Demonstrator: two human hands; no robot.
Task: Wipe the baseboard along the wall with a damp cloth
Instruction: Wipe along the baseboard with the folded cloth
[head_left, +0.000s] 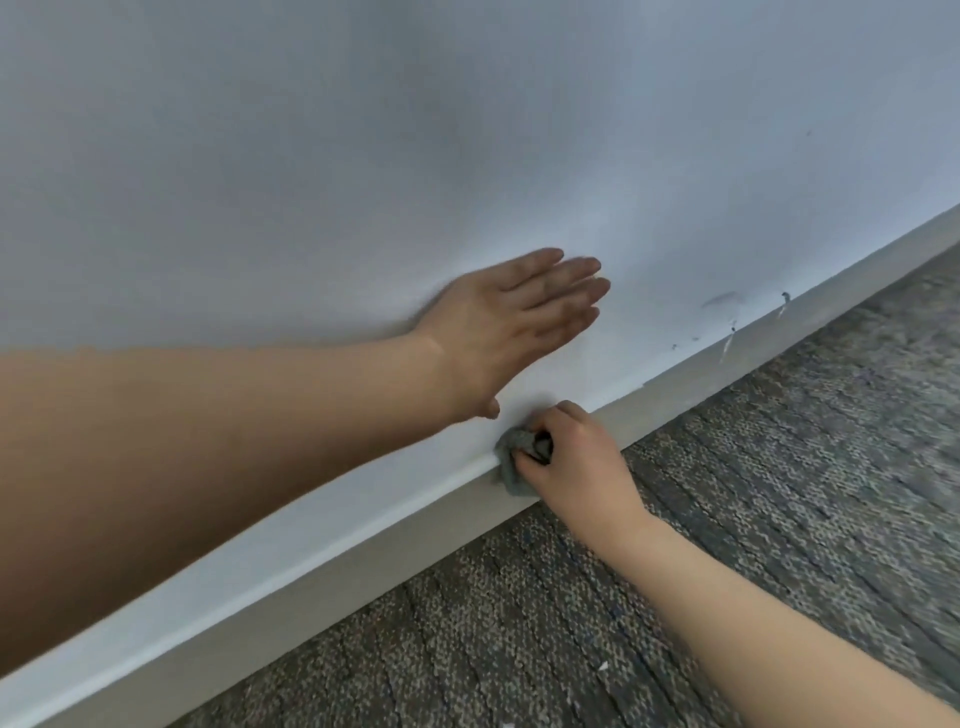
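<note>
2 hands, 1 cloth, 1 baseboard. Left hand (511, 322): fingers straight & together, palm flat against wall (363, 130), holding nothing. Just below-right of it, right hand (571, 457) has fingers curled round a bunched grey cloth (514, 460), pressing it on baseboard (311, 566) top edge & face. Right of both hands: dark scuffs (727, 306) on wall. Carpet (779, 467) under right hand.
</note>
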